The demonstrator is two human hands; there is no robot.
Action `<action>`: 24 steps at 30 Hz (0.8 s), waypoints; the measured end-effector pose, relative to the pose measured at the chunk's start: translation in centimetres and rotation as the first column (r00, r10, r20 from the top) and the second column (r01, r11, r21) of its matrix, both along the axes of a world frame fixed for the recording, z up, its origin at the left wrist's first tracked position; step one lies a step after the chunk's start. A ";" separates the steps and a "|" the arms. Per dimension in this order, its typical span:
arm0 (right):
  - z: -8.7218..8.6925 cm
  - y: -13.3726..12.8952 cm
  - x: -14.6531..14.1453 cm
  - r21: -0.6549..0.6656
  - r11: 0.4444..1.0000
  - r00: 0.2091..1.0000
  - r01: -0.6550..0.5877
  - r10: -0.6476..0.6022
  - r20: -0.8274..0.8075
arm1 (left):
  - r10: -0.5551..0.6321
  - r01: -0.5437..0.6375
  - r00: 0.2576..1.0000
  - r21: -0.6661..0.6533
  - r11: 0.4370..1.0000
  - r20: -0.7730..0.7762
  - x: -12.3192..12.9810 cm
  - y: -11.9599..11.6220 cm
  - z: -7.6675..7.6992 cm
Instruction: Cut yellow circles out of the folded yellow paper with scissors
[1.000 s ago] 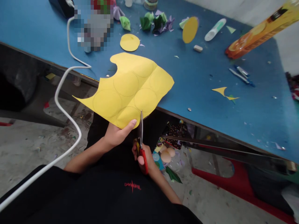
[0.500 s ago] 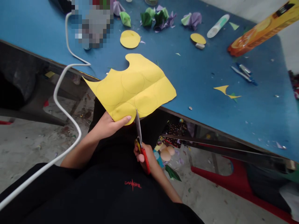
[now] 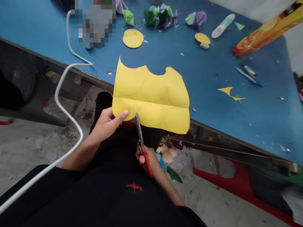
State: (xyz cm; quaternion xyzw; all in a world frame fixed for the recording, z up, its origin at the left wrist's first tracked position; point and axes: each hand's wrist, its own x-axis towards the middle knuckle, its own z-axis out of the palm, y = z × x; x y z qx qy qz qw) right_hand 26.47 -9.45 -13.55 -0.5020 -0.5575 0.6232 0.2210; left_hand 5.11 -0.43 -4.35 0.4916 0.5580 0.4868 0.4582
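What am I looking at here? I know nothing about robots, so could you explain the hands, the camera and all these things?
There is no robot here, just a person with bare hands. The camera is worn on their head and looks forward and down, so you see roughly what they see.

The left hand pinches a yellow sheet marked with drawn circles, its thumb on top. The right hand holds scissors, their tip at the sheet's near edge between two circles.

On the blue table beyond lie yellow discs, bunched green and purple pieces and a yellow scrap. An orange bottle is at the right, and a white cable runs down the left. One patch is pixelated, so I cannot tell what it hides.
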 end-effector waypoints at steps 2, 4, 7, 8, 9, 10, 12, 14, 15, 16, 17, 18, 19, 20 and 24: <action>0.0 -0.1 -0.2 0.029 1.000 0.999 0.010 -0.009 -0.031 | 0.043 -0.044 0.999 0.009 0.999 0.030 0.8 -0.4 -0.3; 0.1 -0.1 -0.3 0.040 0.999 0.998 0.000 0.003 -0.069 | 0.077 -0.079 0.996 0.029 0.996 0.053 1.7 -0.7 -0.5; 0.3 -0.1 -0.4 0.027 0.999 0.994 -0.023 0.025 -0.110 | 0.090 -0.095 0.993 0.061 0.994 0.077 2.6 -1.1 -0.5; 0.4 0.0 -0.4 0.025 0.999 0.993 -0.026 0.029 -0.117 | 0.082 -0.087 0.994 0.072 0.994 0.076 2.8 -1.2 -0.4; 0.4 0.0 -0.4 0.026 0.999 0.992 -0.032 0.035 -0.120 | 0.074 -0.079 0.995 0.081 0.994 0.069 3.0 -1.2 -0.4; 0.5 0.1 -0.4 0.029 0.999 0.992 -0.036 0.039 -0.121 | 0.065 -0.070 0.996 0.091 0.993 0.057 3.1 -1.3 -0.3; 0.4 0.2 -0.5 0.034 0.999 0.992 -0.032 0.036 -0.120 | 0.053 -0.056 0.998 0.111 0.992 0.032 3.4 -1.5 -0.3; 0.1 0.3 -0.7 0.034 0.999 0.992 -0.013 0.017 -0.124 | 0.043 -0.045 0.999 0.139 0.989 0.021 3.7 -1.8 -0.4; -0.1 0.3 -0.8 0.036 0.999 0.991 -0.001 0.006 -0.130 | 0.034 -0.037 0.999 0.155 0.987 0.019 3.8 -1.9 -0.5; -0.2 0.2 -0.9 0.038 0.999 0.990 0.013 -0.007 -0.138 | 0.024 -0.027 1.000 0.170 0.985 0.018 3.9 -2.0 -0.6; -0.4 0.2 -1.0 0.040 0.999 0.989 0.023 -0.017 -0.146 | 0.016 -0.019 1.000 0.182 0.983 0.018 4.0 -2.1 -0.7; -0.6 0.2 -1.1 0.041 0.999 0.988 0.029 -0.022 -0.153 | 0.009 -0.012 1.000 0.190 0.982 0.016 4.1 -2.2 -0.8; -0.7 0.2 -1.2 0.043 0.999 0.987 0.034 -0.027 -0.159 | 0.004 -0.006 1.000 0.194 0.981 0.010 4.2 -2.3 -0.9; -0.7 0.2 -1.2 0.044 0.998 0.986 0.037 -0.029 -0.162 | 0.000 -0.001 1.000 0.194 0.981 0.004 4.3 -2.4 -1.0; -0.5 0.4 -1.1 0.054 0.998 0.990 0.028 -0.020 -0.139 | -0.016 0.017 1.000 0.181 0.983 -0.012 4.3 -2.5 -1.3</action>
